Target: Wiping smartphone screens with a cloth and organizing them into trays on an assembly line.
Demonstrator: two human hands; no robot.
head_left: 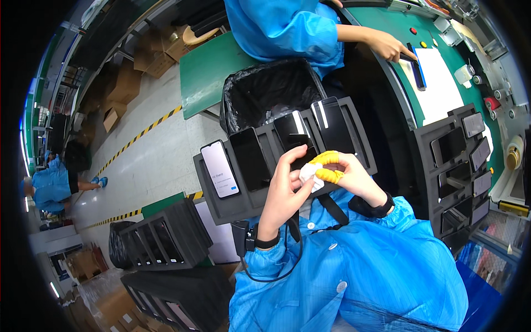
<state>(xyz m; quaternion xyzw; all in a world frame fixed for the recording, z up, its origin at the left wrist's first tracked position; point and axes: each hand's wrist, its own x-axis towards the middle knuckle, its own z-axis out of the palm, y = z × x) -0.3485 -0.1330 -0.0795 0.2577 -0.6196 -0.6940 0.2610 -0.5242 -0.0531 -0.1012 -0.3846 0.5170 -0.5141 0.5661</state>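
My left hand (283,193) curls its thumb and fingers around a crumpled white wipe (308,172). On the wipe's other side, my right hand (349,174) pinches it with yellow-covered fingertips. Both hands hover over a dark grey foam tray (251,203) with slots. In the tray lie a lit phone (219,169) with a pale screen at the left end, a dark-screened phone (250,157) beside it, another phone (291,130) partly behind my fingers, and a dark phone (333,126) toward the right.
A black-lined bin (232,91) stands behind the tray. At the right, a co-worker's hand (387,47) touches a phone (419,74) on the green bench (381,19). Foam trays with phones (431,133) stand right; more stacked trays (193,221) sit at left.
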